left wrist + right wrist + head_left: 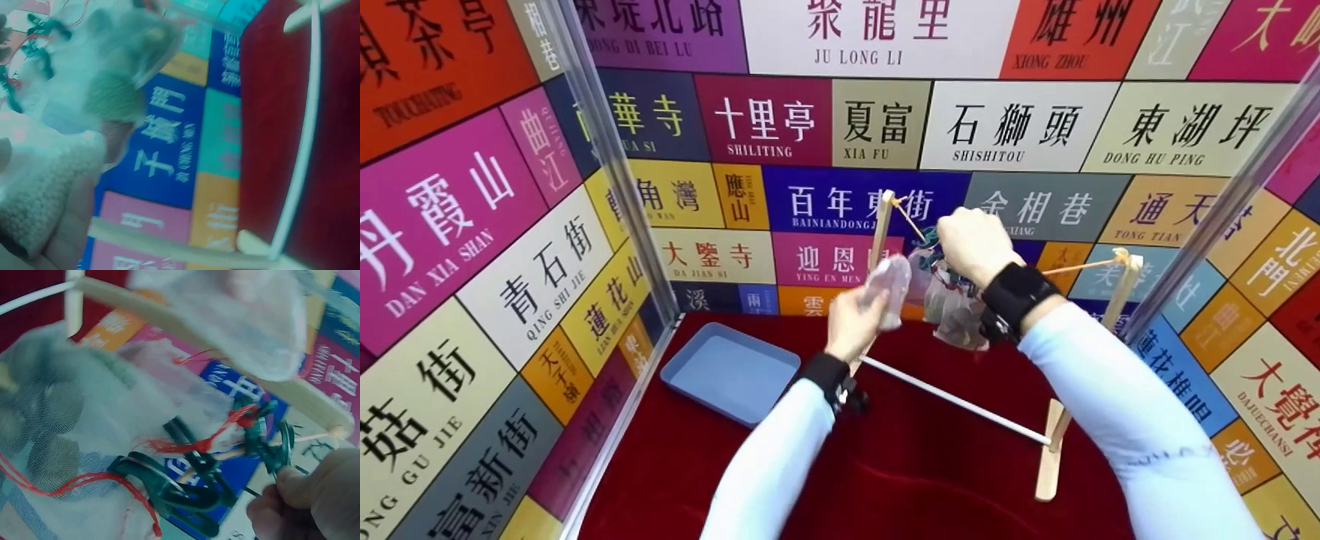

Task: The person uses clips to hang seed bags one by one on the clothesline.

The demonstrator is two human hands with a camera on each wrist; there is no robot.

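Note:
In my left hand (851,322) I hold a small white pouch (891,289). The left wrist view shows it packed with pale, bead-like grains (56,180). Up at the string (913,220), my right hand (976,241) pinches a green clip (275,447) between thumb and fingers. Beside that clip, more green clips (169,486) sit along the line, with red cords (73,482) among them. Several mesh bags (952,307) hang below; one holds round brownish lumps (63,405), another something green (115,98). The right hand hides part of the line in the head view.
The string runs between two wooden posts (880,232), joined low down by a white rod (960,401). A blue-grey tray (731,375) lies left on the red cloth (900,487). Colourful lettered wall panels (765,120) and metal corner poles (619,165) surround the table.

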